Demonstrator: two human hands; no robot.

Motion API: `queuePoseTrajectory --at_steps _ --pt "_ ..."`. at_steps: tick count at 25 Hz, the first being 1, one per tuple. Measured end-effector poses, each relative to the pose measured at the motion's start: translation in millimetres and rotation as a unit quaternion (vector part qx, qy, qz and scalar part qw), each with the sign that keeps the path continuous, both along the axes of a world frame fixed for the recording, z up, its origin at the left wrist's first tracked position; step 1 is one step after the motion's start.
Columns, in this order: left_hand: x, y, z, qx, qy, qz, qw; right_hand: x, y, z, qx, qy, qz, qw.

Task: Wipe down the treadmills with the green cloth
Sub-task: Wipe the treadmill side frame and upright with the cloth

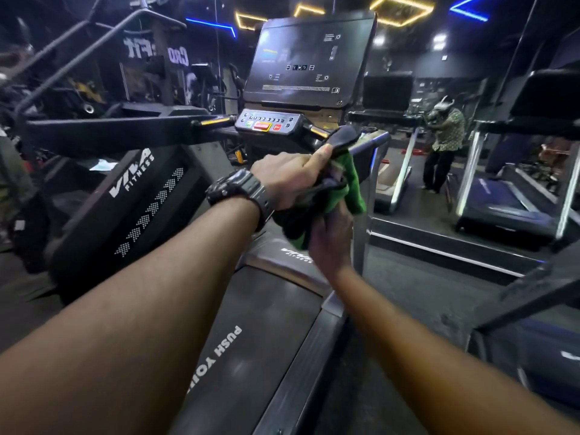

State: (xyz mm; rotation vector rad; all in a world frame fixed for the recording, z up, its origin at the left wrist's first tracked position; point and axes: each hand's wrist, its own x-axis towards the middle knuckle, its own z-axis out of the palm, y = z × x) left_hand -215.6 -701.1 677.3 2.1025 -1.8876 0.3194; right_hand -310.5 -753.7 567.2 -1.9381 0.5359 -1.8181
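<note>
The gym was dark, lit by yellow and blue ceiling strips, with a mirror (470,146) to the right. A treadmill (266,324) filled the foreground, its console (309,58) unlit. Both arms reached forward — the left hand (288,178) and right hand (331,240) each gripped the green cloth (353,183), bunched against the right handrail (340,138).

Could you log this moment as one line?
left hand: grips handlebar | right hand: holds cloth | cloth: against handlebar
</note>
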Motion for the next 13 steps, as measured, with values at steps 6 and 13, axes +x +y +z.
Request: queuePoseTrajectory --at_steps 6,13 --pt "-0.7 3.3 -2.4 -0.034 0.012 -0.018 0.999 -2.0 13.2 2.7 0.045 0.012 -0.060 0.997" --pt "-2.8 -1.4 -5.0 -0.067 0.050 0.006 0.997 1.2 -17.0 27.9 0.083 -0.029 -0.038 0.995"
